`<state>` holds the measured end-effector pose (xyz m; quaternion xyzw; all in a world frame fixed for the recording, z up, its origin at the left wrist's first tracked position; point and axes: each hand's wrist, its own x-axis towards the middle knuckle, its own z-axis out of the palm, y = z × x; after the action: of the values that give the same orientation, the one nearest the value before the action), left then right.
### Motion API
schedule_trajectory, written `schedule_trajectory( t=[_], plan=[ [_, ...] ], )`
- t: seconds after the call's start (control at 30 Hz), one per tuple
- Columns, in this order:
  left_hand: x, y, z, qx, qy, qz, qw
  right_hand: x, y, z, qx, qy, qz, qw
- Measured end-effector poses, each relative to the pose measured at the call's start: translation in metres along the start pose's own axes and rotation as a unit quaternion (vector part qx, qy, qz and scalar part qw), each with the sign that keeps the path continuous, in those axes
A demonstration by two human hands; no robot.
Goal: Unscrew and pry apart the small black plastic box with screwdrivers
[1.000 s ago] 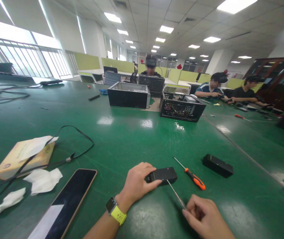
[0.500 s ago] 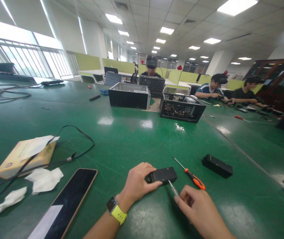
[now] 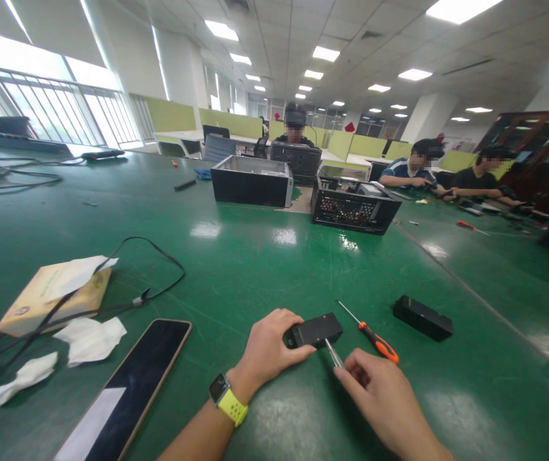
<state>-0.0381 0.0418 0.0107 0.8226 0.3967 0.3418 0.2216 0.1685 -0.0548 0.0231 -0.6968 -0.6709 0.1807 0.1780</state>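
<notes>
My left hand (image 3: 270,346), with a yellow-strapped watch at its wrist, grips the left end of a small black rectangular box (image 3: 319,329) on the green table. In my right hand (image 3: 380,387) is a screwdriver with a clear handle (image 3: 335,358), pinched between thumb and fingers. Its tip meets the near edge of the box; my fingers hide the rear of the handle. Just beyond my right hand lies an orange and black screwdriver (image 3: 375,339). A second black box (image 3: 423,317) of similar shape rests farther right.
Left of my hands are a phone (image 3: 159,358), crumpled tissues (image 3: 90,340), a tissue box (image 3: 56,301) and a black cable (image 3: 168,256). Two metal computer cases (image 3: 252,186) (image 3: 353,208) stand across the table. Several people sit beyond, one behind the cases and two at right.
The whole view has shifted slightly. Both hands keep their grips, and the screwdriver tip stays at the near edge of the box.
</notes>
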Motion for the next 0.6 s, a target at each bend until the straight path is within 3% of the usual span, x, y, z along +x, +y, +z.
schedule_trajectory(
  t=[0.13,0.3,0.47,0.53,0.6],
  plan=[
    [-0.001,0.000,0.001,0.008,0.009,-0.008,1.000,-0.008,0.008,0.016,0.042,0.039,-0.022,0.998],
    [-0.001,0.003,0.000,0.014,0.015,0.000,1.000,-0.021,0.032,0.011,0.068,-0.001,0.013,0.998],
    [-0.001,0.004,0.000,0.019,0.020,0.008,1.000,-0.027,0.055,0.001,-0.043,-0.051,0.079,0.995],
    [-0.001,0.003,0.000,0.022,0.021,0.011,0.999,-0.021,0.050,-0.007,-0.085,-0.034,0.084,0.992],
    [-0.001,0.003,-0.001,0.026,0.021,0.018,0.999,-0.007,0.037,-0.019,-0.097,0.024,0.050,0.994]
  ],
)
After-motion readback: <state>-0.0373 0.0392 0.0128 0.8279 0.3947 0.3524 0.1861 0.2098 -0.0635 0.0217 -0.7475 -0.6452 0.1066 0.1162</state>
